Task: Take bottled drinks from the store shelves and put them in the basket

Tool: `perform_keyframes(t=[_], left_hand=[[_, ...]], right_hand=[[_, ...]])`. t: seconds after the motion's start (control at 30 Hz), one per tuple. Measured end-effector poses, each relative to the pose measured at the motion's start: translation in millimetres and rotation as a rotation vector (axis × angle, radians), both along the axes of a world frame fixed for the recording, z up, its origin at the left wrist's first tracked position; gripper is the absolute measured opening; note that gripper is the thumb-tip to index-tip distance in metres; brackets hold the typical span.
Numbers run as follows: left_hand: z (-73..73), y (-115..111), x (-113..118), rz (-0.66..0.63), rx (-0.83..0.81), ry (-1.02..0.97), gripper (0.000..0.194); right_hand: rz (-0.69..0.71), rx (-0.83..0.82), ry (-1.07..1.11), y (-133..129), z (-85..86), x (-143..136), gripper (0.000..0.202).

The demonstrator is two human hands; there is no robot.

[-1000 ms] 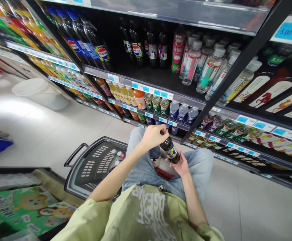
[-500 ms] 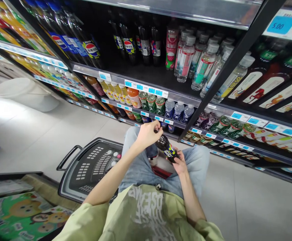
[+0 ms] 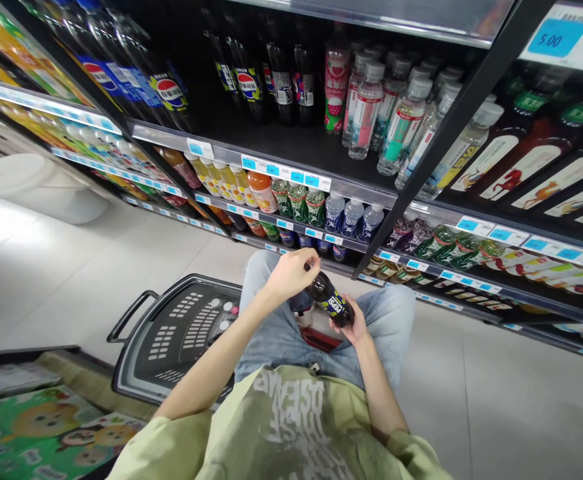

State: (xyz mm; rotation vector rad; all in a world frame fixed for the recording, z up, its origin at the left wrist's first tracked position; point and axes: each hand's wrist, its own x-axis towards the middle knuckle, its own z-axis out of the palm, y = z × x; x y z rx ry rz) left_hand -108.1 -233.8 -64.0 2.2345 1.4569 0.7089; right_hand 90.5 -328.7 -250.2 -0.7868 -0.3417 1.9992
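A dark Pepsi bottle is held at a tilt above my lap, its neck up and to the left. My left hand has its fingers closed around the neck and cap end, and the cap is hidden behind them. Around the lower part of the bottle, below the label, my right hand is wrapped. The label's lettering faces up between the two hands.
Ahead stands a drinks shelf with several rows of bottles and price tags. A black basket lies on the floor at my left, beside green printed boxes. A white round object is farther left.
The view has shifted slightly, so the shelves and basket sit a little further left. Both hands keep hold of the bottle, which has turned slightly, its label lettering now facing up more.
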Motion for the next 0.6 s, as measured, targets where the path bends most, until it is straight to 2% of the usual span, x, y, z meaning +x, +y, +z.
perform_keyframes(t=[0.1, 0.3, 0.43, 0.6], left_hand=[[-3.1, 3, -2, -0.021, 0.015, -0.007, 0.015], [-8.9, -1, -4, 0.020, -0.005, 0.025, 0.016], [-12.1, -13, -13, 0.072, -0.053, -0.038, 0.016], [-13.7, -32, -35, 0.159, -0.116, -0.153, 0.015]], right_hand=[[-0.096, 0.070, -0.027, 0, -1.0, 0, 0.045], [-0.259, 0.105, -0.161, -8, -13.2, 12, 0.055], [-0.223, 0.123, -0.253, -13, -20.0, 19, 0.066], [-0.081, 0.149, -0.312, -15, -10.9, 6, 0.071]])
